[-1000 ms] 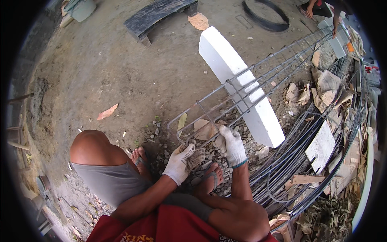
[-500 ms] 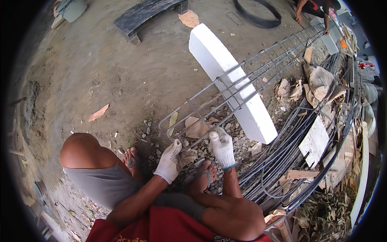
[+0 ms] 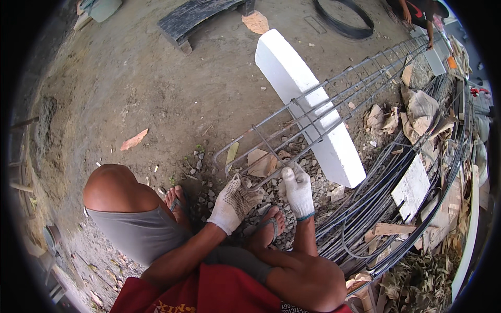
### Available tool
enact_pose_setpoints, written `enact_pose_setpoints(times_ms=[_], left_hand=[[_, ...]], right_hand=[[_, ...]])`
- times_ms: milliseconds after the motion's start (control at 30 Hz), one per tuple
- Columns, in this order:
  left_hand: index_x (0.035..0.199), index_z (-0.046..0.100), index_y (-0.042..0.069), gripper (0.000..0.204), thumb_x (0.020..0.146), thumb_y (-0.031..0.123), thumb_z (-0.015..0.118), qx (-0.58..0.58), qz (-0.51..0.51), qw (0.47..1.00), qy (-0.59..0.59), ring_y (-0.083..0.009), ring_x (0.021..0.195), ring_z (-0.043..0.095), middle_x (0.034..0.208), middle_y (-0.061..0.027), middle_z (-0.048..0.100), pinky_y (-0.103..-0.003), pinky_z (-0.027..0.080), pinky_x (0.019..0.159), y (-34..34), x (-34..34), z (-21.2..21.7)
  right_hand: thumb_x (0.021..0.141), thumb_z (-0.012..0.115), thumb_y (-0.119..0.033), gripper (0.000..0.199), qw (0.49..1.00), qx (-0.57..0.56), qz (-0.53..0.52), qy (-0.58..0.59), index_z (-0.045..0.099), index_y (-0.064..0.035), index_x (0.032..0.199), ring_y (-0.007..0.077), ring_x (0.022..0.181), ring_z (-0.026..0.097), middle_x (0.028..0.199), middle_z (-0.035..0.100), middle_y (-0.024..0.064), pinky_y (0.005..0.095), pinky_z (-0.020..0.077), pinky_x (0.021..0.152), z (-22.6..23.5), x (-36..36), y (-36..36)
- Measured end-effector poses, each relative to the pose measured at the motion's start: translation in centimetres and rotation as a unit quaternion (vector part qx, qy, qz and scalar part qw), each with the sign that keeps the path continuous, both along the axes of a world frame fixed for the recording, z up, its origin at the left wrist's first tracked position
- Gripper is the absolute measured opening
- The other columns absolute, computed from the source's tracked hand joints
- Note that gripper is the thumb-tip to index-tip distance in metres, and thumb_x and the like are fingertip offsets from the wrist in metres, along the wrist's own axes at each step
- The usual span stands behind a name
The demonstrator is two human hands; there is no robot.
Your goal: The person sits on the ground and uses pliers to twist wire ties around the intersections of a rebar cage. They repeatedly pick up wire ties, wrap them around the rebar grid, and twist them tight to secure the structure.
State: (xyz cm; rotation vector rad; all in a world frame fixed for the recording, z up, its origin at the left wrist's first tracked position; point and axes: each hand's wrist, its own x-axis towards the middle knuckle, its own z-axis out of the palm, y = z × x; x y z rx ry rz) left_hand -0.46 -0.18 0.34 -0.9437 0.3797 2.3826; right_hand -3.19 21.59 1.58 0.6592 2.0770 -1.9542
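A long rebar cage of steel bars and rectangular stirrups runs from my hands to the far right. It rests across a white foam-like block. My left hand, in a white glove with a dotted palm, is closed at the cage's near end, thumb against the end bar. My right hand, gloved in white with a teal cuff, is closed beside a stirrup's lower corner, thumb on top; what its fingers pinch is hidden. At the far end, another person's hand touches the cage.
Bundled rebar curves along the right, with crumpled paper and a white broken board on it. Gravel lies around my sandalled feet. Beyond are a dark curved plank and a black coil on bare ground.
The whole view has shifted slightly right and down. My left hand has turned a little, showing more of its dotted palm, while both hands stay at the cage's near end.
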Motion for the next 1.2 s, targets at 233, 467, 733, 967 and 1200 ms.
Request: enact_pose_setpoints(times_ms=[233, 467, 733, 967, 1200], left_hand=[[0.118, 0.065, 0.018, 0.022, 0.112, 0.037, 0.059, -0.055, -0.025, 0.997, -0.041, -0.041, 0.097, 0.073, 0.101, -0.0078, 0.07, -0.055, 0.063, 0.09, 1.0, -1.3, -0.2], [0.11, 0.064, 0.017, 0.016, 0.109, 0.033, 0.062, -0.045, -0.018, 0.998, -0.03, -0.0422, 0.098, 0.073, 0.1, -0.0073, 0.069, -0.056, 0.063, 0.086, 0.4, -0.9, -0.9], [0.111, 0.064, 0.013, 0.015, 0.108, 0.028, 0.062, -0.071, -0.038, 0.996, 0.031, -0.0439, 0.098, 0.073, 0.104, -0.0076, 0.069, -0.058, 0.063, 0.085, 0.1, -0.7, -2.3], [0.116, 0.064, 0.009, 0.017, 0.11, 0.024, 0.059, -0.092, -0.064, 0.992, 0.054, -0.0412, 0.106, 0.074, 0.108, -0.0086, 0.069, -0.057, 0.063, 0.09, -0.7, -0.7, -1.4], [0.113, 0.068, 0.01, 0.017, 0.109, 0.024, 0.061, 0.026, -0.025, 0.998, 0.044, -0.0417, 0.11, 0.072, 0.103, -0.0072, 0.071, -0.057, 0.061, 0.096, -0.8, -0.5, -2.1]], right_hand=[[0.109, 0.065, -0.039, 0.042, 0.997, -0.071, 0.003, -0.041, 0.067, 0.0001, 0.124, 0.0067, 0.043, 0.048, 0.059, 0.058, -0.0016, 0.0237, 0.0343, 0.04, 0.0, 0.1, 0.5], [0.11, 0.064, -0.036, 0.033, 0.999, -0.035, 0.017, -0.026, 0.069, -0.0037, 0.105, 0.0061, 0.052, 0.052, 0.063, 0.057, -0.0038, 0.0261, 0.0389, 0.05, 0.7, 0.0, 0.2], [0.111, 0.063, -0.037, 0.037, 1.0, -0.002, 0.009, 0.007, 0.069, -0.0013, 0.12, 0.0049, 0.055, 0.054, 0.066, 0.059, -0.0039, 0.0248, 0.0407, 0.051, -1.1, 0.4, 0.4], [0.11, 0.065, -0.037, 0.038, 0.999, -0.039, 0.009, -0.029, 0.07, -0.0023, 0.125, 0.0034, 0.052, 0.053, 0.069, 0.062, -0.0043, 0.0223, 0.0382, 0.046, -0.2, 0.2, 0.5], [0.113, 0.057, -0.041, 0.038, 0.99, -0.135, -0.009, -0.05, 0.059, -0.0102, 0.092, 0.0086, 0.04, 0.041, 0.055, 0.053, 0.0006, 0.0247, 0.0298, 0.039, -1.2, 0.5, 0.3]])
